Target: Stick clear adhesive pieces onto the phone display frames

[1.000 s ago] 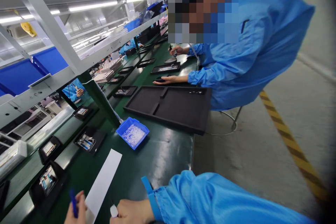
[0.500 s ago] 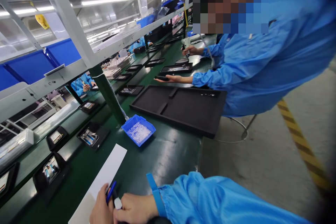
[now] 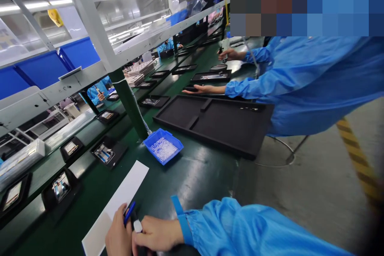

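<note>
My left hand (image 3: 118,234) is closed around a blue pen-like tool (image 3: 129,213), which sticks up between thumb and fingers at the bottom of the view. Beside it, my right hand (image 3: 159,233) is closed at a small white-tipped piece (image 3: 137,226) with a dark lower part; what exactly it grips is partly hidden. A long white strip (image 3: 126,184) lies on the green table, its near end by my left hand. Farther up stands a blue tray (image 3: 163,149) of small clear pieces.
A large black tray (image 3: 228,128) lies to the right, beside a person in blue (image 3: 294,84) holding a dark object. Black holders with devices (image 3: 105,153) line the left. A green post (image 3: 130,104) rises behind the blue tray.
The view has shifted slightly, so the surroundings sit farther right. Both my hands keep nearly the same pose and grip.
</note>
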A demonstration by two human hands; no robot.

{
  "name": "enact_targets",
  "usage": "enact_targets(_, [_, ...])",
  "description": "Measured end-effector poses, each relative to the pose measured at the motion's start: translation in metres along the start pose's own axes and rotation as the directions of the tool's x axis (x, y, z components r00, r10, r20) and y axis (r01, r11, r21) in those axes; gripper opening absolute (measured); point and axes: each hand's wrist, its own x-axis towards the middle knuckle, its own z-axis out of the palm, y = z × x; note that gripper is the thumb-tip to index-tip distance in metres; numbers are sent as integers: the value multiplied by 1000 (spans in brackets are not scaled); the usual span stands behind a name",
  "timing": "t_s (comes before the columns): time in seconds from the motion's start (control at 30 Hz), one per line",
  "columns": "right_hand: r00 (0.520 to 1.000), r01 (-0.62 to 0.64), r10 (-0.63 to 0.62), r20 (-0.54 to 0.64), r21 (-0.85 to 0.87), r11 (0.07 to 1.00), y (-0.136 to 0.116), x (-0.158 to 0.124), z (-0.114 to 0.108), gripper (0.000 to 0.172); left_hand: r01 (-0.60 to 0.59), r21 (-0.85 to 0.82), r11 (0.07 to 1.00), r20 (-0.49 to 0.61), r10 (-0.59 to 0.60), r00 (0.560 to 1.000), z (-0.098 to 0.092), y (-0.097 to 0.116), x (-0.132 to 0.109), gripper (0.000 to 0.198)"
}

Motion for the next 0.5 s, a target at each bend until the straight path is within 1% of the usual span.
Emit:
enact_targets(0.1, [1000,6,-7,-20,-6,1000,0,-1,1,42,-26,23,999,22,25,999,1,-2,1,41])
enact_targets(0.23, [1000,-6,6,-28,-17,1000,4,0,2,39,-51,38,998,5,51,999,0,-1,0,41])
enact_targets(0.33, [1000,-6,6,-28,-10,1000,6,-1,2,38,-50,10,999,2,50,999,-3,2,-2,40])
enact_targets(0.5, [1000,8,-7,-30,19,1000,6,-3,2,38,-59,-68,996,-39,57,998,-5,2,-5,39])
